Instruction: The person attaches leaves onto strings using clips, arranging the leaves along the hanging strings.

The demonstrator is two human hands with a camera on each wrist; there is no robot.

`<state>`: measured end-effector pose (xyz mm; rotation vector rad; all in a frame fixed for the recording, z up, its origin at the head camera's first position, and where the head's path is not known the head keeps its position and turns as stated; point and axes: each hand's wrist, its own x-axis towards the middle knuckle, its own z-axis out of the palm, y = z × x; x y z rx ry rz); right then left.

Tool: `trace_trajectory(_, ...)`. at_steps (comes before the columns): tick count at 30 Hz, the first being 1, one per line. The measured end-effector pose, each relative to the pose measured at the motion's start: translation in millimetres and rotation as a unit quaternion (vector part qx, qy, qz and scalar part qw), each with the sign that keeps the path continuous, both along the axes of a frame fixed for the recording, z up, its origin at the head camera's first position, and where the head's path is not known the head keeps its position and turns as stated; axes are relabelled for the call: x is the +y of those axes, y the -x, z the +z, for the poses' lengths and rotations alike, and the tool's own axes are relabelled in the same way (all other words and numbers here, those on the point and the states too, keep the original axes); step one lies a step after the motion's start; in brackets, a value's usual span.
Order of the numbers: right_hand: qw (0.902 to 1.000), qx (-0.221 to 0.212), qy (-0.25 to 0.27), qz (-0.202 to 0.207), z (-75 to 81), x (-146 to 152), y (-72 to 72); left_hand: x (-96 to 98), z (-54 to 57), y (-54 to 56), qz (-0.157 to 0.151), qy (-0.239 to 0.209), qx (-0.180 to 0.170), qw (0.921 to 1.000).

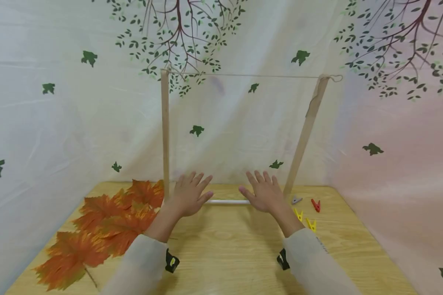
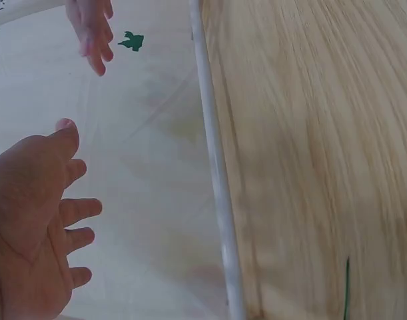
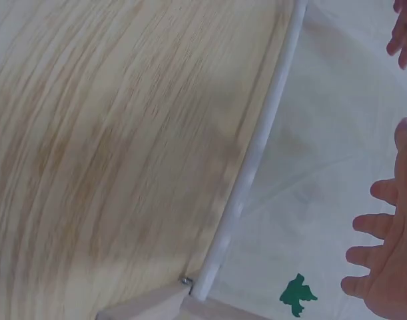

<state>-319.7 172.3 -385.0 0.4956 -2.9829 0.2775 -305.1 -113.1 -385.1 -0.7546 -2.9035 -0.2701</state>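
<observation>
Both hands are held out over the table with fingers spread, and neither holds anything. My left hand (image 1: 189,196) hovers close to the left wooden post (image 1: 165,131). My right hand (image 1: 266,193) is in the air near the right wooden post (image 1: 305,131). A white rod (image 1: 227,202) runs low between the two posts, beyond my wrists. Between the post tops stretches a thin string (image 1: 243,75), its loose end looped at the right. In the left wrist view the left palm (image 2: 30,220) shows apart from the rod; the right wrist view shows the right palm (image 3: 400,253) likewise apart.
Orange artificial maple leaves (image 1: 103,221) lie heaped at the table's left. On the right are a red clothespin (image 1: 316,205), a grey clothespin (image 1: 296,200) and two yellow clothespins (image 1: 311,224). A pale curtain (image 1: 229,110) with printed branches hangs behind the wooden table (image 1: 221,254).
</observation>
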Motion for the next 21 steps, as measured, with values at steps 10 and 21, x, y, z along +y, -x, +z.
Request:
trace_trajectory(10, 0.9931, 0.032, 0.03, 0.109, -3.2, 27.2, -9.5, -35.8, -3.9, -17.5, -0.071, 0.046, 0.011, 0.9963)
trace_trajectory(21, 0.9824, 0.049, -0.041, 0.175, -9.7, 71.0, -26.2, -86.3, -36.2, -23.4, -0.147, 0.06, 0.06, 0.9855)
